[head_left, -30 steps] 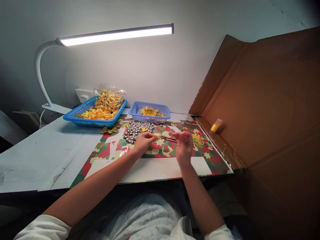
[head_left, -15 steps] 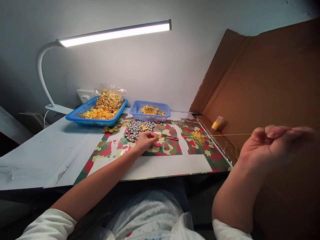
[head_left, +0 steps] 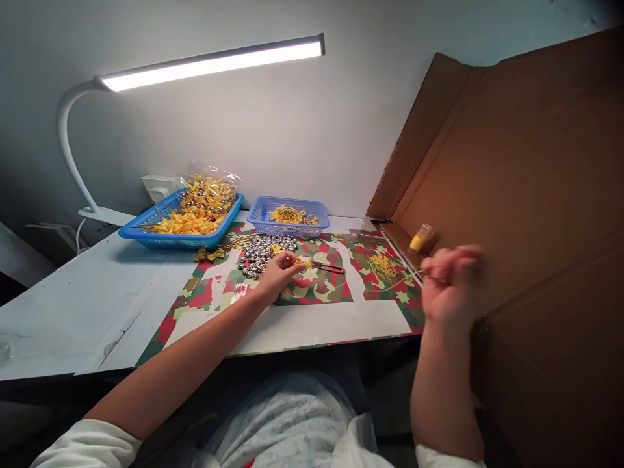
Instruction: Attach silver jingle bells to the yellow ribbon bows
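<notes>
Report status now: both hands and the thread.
Left hand pinches small yellow piece beside silver bell pile. Right hand blurred, raised off mat, closed on thin yellow thread. Red-handled tool lies between.

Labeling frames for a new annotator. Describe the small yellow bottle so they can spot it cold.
Start at the big brown cardboard panel that walls off the right side of the table. At its foot, just past the far right corner of the red and green patterned mat, stands the small bottle, tilted against the cardboard. It alone there is a yellow-filled bottle with a clear cap; the other yellow stuff is loose string and bows.
</notes>
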